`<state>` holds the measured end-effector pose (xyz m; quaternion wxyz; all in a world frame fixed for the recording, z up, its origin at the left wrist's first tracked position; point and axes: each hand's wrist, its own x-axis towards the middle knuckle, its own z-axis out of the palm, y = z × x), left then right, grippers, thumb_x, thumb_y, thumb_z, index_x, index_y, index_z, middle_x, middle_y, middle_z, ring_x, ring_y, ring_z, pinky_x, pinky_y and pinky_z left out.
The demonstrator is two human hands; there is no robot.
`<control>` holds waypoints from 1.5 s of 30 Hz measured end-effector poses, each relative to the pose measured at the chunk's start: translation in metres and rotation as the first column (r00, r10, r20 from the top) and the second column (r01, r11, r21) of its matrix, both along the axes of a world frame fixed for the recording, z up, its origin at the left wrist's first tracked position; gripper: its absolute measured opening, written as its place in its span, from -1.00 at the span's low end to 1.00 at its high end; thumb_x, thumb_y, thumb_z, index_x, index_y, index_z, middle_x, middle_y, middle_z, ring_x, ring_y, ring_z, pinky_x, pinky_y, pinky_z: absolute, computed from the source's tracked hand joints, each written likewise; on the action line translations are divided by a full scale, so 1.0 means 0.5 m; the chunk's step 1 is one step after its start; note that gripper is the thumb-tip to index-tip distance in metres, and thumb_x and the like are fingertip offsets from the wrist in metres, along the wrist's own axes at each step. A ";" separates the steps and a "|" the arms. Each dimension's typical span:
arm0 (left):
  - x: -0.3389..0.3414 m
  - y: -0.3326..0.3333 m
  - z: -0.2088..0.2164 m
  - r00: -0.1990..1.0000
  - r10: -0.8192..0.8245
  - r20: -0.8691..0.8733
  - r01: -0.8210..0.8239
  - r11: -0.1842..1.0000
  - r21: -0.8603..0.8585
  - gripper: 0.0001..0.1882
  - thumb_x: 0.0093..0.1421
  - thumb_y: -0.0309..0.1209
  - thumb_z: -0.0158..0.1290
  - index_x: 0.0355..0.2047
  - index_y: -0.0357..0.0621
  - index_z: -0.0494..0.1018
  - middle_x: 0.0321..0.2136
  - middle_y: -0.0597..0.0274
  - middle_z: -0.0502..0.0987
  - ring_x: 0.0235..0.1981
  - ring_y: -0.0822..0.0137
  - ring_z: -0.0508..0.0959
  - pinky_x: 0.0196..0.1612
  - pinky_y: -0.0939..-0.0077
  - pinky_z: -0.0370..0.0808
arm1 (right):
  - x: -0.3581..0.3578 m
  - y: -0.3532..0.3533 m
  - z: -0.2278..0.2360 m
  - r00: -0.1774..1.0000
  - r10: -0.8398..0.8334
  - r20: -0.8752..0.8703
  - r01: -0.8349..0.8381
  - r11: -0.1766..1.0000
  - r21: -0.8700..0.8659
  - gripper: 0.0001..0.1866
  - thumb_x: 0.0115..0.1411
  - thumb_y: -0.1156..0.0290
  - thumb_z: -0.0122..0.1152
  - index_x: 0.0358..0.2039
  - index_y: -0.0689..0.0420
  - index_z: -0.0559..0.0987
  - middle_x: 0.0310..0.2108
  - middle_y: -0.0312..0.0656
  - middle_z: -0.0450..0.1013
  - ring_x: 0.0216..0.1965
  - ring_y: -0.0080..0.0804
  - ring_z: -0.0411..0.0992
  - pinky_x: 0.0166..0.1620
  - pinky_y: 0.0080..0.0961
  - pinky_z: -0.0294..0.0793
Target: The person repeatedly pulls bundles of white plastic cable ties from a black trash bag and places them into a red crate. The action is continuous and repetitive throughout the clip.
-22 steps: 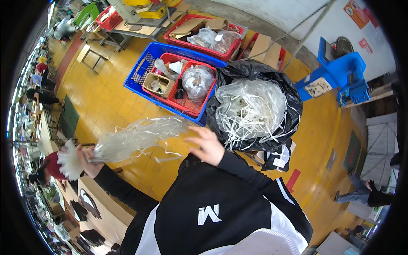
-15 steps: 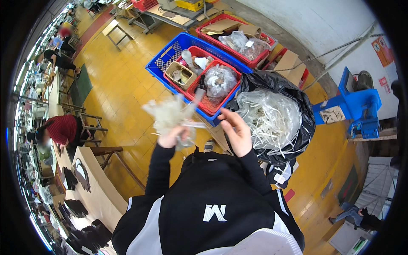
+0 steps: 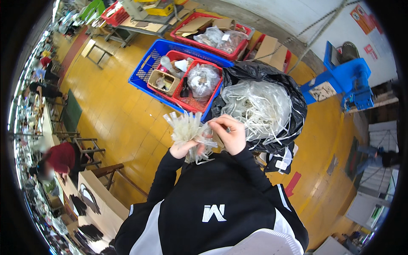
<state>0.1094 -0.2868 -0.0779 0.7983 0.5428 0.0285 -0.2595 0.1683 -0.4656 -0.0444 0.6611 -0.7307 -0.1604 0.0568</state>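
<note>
A bunch of translucent whitish plastic strips [image 3: 185, 128] fans out upward from my left hand [image 3: 183, 149], whose fingers are wrapped round its middle. Loose ends hang below that grip. My right hand [image 3: 231, 135] is at the bunch's right side, thumb and forefinger pinched together on the end of a strip. Just beyond my right hand stands a black bag [image 3: 300, 100], with a clear plastic liner [image 3: 238, 92] full of tangled pale strips [image 3: 267, 111].
A blue crate [image 3: 142, 70] ahead holds red baskets [image 3: 187, 96] with a small box and bagged items. Behind it is another red crate [image 3: 244, 43]. A blue machine [image 3: 327, 87] stands right. A long table [image 3: 97, 191] with dark pieces lies left; people work beyond it.
My left hand has brought the bunch rightward and lower, closer to my body. My right hand, with fingers spread before, now pinches at the bunch. The view has shifted slightly.
</note>
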 end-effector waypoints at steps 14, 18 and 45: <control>-0.026 0.120 -0.005 0.885 0.444 0.137 -0.459 0.883 0.101 -0.73 0.12 -0.29 -0.06 -0.24 -0.20 0.31 -0.71 0.41 0.25 -0.68 0.55 0.22 -0.38 0.54 0.29 | 0.064 -0.146 -0.407 0.983 -0.157 0.093 0.164 0.534 -0.830 -0.70 -0.06 0.28 0.20 -0.29 0.10 0.55 -0.27 -0.09 0.45 -0.16 -0.15 0.37 -0.10 -0.26 0.32; -0.027 0.069 -0.102 0.865 0.501 -0.010 -0.501 0.864 -0.050 -0.73 0.03 -0.46 0.00 -0.23 -0.28 0.38 -0.63 0.31 0.39 -0.66 0.54 0.30 -0.51 0.68 0.31 | 0.017 -0.035 -0.208 0.948 -0.105 0.301 0.198 0.935 -0.295 -0.89 0.00 0.56 0.08 -0.43 0.20 0.55 -0.45 -0.09 0.47 -0.34 -0.17 0.42 -0.23 -0.38 0.39; 0.049 -0.107 -0.067 0.859 0.484 -0.164 -0.512 0.816 -0.270 -0.55 0.21 -0.37 -0.16 0.10 -0.22 0.14 0.02 0.15 0.29 0.06 0.32 0.28 0.10 0.45 0.20 | -0.016 0.033 -0.087 0.848 0.007 0.529 0.219 0.905 -0.363 -0.72 0.06 0.55 0.01 -0.19 0.02 0.46 0.02 -0.33 0.34 0.19 -0.15 0.08 0.20 -0.16 -0.15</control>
